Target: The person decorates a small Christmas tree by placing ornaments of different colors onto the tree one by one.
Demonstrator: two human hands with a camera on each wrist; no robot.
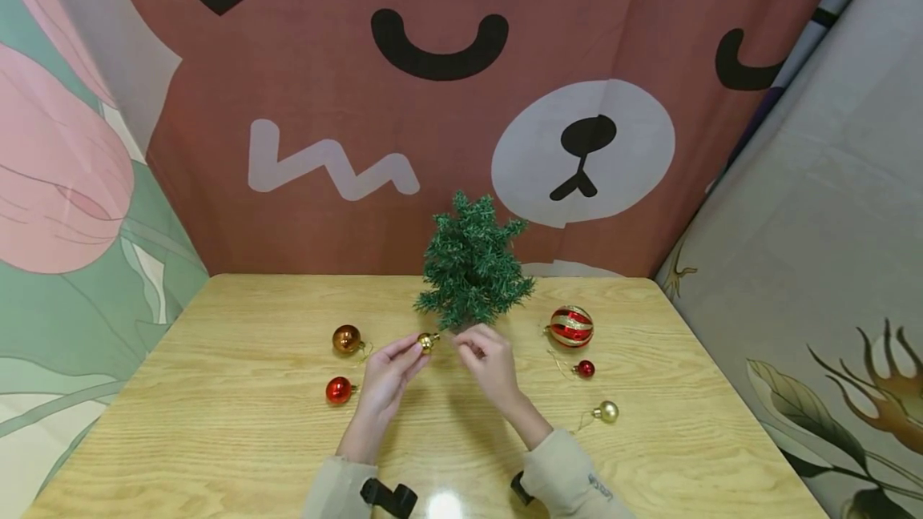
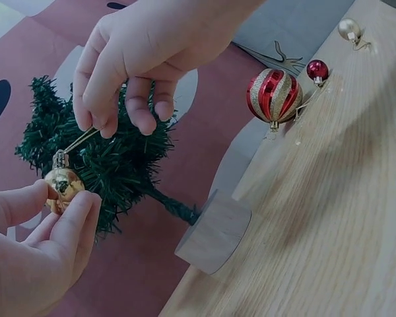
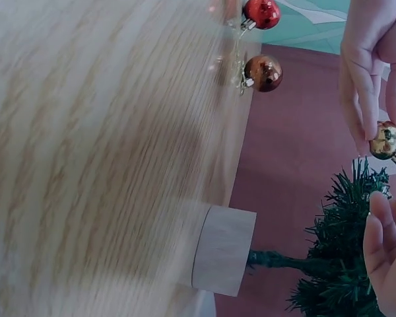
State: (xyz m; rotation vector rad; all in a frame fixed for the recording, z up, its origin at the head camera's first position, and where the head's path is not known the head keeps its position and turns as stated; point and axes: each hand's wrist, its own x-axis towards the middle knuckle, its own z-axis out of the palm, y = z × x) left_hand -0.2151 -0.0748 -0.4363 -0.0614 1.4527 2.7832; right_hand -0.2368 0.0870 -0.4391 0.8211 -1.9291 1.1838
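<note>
Gold bauble (image 1: 426,343) in pinch of left hand (image 1: 387,379), long axis cap-first toward right hand (image 1: 493,360) in pinch on cord (image 2: 81,140).

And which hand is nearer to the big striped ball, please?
The right hand. It is left of the striped ball, pinching the string of the small gold ball; the left hand, holding that gold ball, is farther left.

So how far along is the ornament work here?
Only the tree looks set up: it stands upright with no ornament visible. In hand, the left hand holds a gold bauble while the right hand pinches its loop. Apparently left, on the table: the brown bauble, bright red bauble, striped bauble, dark red bauble and pale gold bauble.
</note>
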